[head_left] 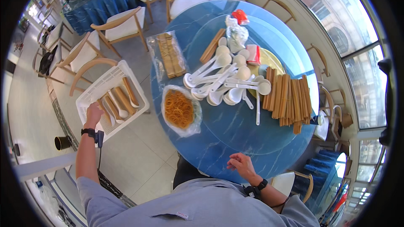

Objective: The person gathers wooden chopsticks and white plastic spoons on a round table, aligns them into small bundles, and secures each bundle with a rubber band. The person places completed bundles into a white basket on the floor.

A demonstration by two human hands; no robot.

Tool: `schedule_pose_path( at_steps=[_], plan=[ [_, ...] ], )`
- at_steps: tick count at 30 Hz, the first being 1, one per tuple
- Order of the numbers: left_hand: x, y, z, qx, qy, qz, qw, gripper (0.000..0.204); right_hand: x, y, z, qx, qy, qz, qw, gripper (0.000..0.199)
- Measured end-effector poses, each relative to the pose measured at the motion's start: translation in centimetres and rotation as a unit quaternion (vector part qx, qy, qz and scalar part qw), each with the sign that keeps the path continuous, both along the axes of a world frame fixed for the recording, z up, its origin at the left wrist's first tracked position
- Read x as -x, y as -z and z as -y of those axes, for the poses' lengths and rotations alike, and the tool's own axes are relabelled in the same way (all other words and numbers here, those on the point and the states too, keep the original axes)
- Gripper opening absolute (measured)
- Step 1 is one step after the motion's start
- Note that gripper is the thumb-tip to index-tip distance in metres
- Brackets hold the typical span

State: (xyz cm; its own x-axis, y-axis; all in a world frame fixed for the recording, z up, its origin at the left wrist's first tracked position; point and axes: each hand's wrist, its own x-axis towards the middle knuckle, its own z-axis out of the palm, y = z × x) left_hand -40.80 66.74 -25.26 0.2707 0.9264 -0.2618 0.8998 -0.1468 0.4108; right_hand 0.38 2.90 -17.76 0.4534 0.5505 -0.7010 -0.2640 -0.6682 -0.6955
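Observation:
My left hand reaches into a white plastic basket on the left, its fingers closed about the near-left chopstick bundle. Beside it in the basket lie more wooden bundles and a white spoon. My right hand hovers at the near edge of the round blue table, fingers loosely bent and apart, with nothing seen in them. A clear bag of orange rubber bands rests on the table between my hands. Past it, white spoons form a loose heap.
Many wooden chopsticks are stacked at the table's right. A plastic-wrapped pack of chopsticks lies at the left edge. Farther back are another few chopsticks, a white plastic bag and a red-and-white packet. Chairs surround the table.

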Motion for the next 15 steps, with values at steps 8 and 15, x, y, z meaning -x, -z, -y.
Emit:
schedule_pose_path(
  at_steps=[8,15],
  plan=[
    [-27.7,-12.9,19.7,0.066,0.184,0.278,0.940,0.040,-5.6,0.6,8.9,-0.060,0.067,-0.009,0.996,0.028],
    [-50.0,-8.9,41.0,0.151,0.396,0.176,0.889,0.039,-10.8,1.0,22.1,-0.058,0.193,0.047,0.978,0.029]
  ],
)
